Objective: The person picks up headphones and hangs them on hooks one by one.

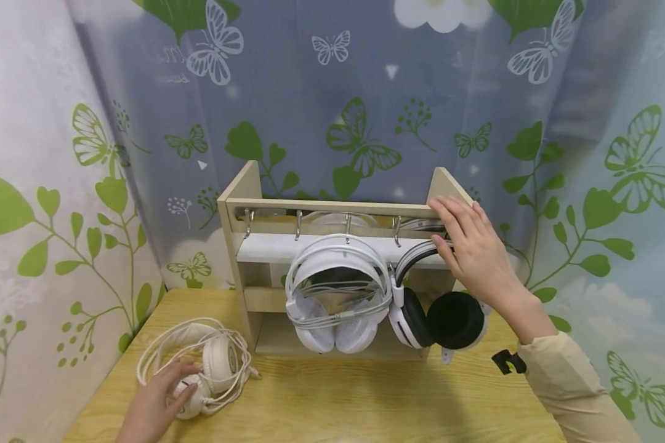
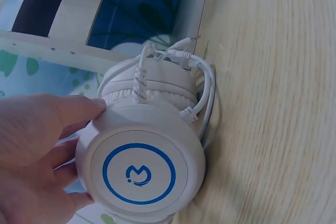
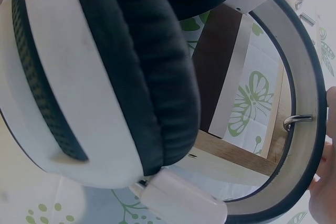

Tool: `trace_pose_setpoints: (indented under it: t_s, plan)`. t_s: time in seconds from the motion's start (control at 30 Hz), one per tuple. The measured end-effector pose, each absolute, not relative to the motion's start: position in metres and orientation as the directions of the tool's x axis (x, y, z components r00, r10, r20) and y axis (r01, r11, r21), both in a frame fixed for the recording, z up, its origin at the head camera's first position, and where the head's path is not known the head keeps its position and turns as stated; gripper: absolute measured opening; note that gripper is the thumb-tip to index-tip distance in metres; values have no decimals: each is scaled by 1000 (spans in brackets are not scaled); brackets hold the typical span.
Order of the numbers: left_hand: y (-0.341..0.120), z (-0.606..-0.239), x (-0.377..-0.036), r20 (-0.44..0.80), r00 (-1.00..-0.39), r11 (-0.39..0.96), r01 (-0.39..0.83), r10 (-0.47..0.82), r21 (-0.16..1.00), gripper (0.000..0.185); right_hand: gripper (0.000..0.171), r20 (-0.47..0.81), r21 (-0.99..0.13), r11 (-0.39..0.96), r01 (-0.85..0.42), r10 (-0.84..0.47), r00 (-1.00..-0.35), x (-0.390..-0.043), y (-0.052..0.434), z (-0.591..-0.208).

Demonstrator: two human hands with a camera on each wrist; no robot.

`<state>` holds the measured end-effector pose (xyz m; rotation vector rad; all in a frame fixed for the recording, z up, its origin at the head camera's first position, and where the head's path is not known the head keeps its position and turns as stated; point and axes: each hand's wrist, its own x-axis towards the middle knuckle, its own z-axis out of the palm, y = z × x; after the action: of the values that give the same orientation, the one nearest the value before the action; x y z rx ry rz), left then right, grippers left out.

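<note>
A white headset with a tangled white cable lies on the wooden table at the front left. My left hand grips one of its ear cups; the left wrist view shows thumb and fingers round the cup, which bears a blue ring logo. A black-and-white headset hangs from a hook at the right end of the wooden rack. My right hand lies with straight fingers on its headband. In the right wrist view the black cushion fills the frame, with the hook and my fingertips at the band.
A second white headset hangs from the middle hooks, its cable wound around it and touching the black-and-white one. Two hooks at the left are bare. Curtains printed with leaves and butterflies close in behind and on both sides.
</note>
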<state>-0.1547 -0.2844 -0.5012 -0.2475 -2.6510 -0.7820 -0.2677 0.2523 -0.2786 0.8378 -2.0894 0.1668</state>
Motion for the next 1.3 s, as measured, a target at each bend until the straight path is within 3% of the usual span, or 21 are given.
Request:
trace_pose_setpoints:
  t_s: [0.27,0.5,0.83,1.1,1.3]
  plan:
    - [-284,-495,-153,407,-907,830,305,104,467,26,62,758,175,767,-617,-505,-413,-268,253,-278]
    - [-293,-477,-161,325,-945,828,209,34,520,24,62,756,177,770,-613,-506,-416,-269,253,-278]
    - [-326,-476,-182,458,-886,821,210,-68,530,22,62,757,179,773,-608,-503,-417,-268,254,-280]
    - [-356,-493,-189,241,-936,771,-49,-258,635,48,62,757,178,772,-610,-504,-417,-268,254,-280]
    - [-371,-503,-194,-12,-965,733,-206,-260,648,66,62,760,181,771,-611,-504,-411,-268,254,-279]
